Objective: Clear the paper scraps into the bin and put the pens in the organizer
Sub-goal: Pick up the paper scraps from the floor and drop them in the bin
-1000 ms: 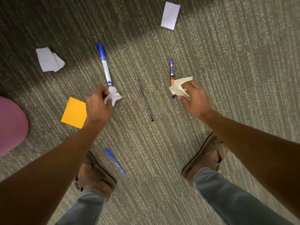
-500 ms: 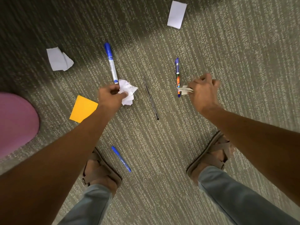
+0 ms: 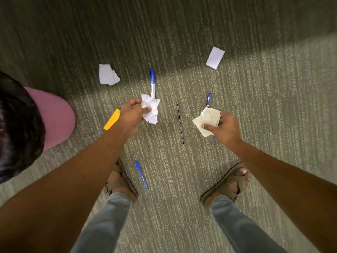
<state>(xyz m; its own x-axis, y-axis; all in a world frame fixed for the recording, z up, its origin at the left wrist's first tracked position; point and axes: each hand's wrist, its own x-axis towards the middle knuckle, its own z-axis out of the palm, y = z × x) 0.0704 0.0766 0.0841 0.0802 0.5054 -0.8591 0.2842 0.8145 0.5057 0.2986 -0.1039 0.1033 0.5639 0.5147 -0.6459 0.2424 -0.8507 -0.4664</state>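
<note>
Both hands holding paper scraps above the carpet.
The left hand [image 3: 130,114] is pinching a crumpled white printed paper scrap [image 3: 151,110]; the right hand [image 3: 225,127] is gripping a creased cream paper scrap [image 3: 207,121].

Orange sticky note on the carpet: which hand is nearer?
Left. The left hand, holding a crumpled white scrap, is right beside the orange sticky note and overlaps its edge in view. The right hand is far across, past the thin black pen.

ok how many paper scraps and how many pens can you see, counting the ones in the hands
Paper scraps: 5 (crumpled white, beige, orange, white torn, white rectangle)
Pens: 4 (blue marker, black pen, blue-capped pen, blue pen)
Total: 9
</note>
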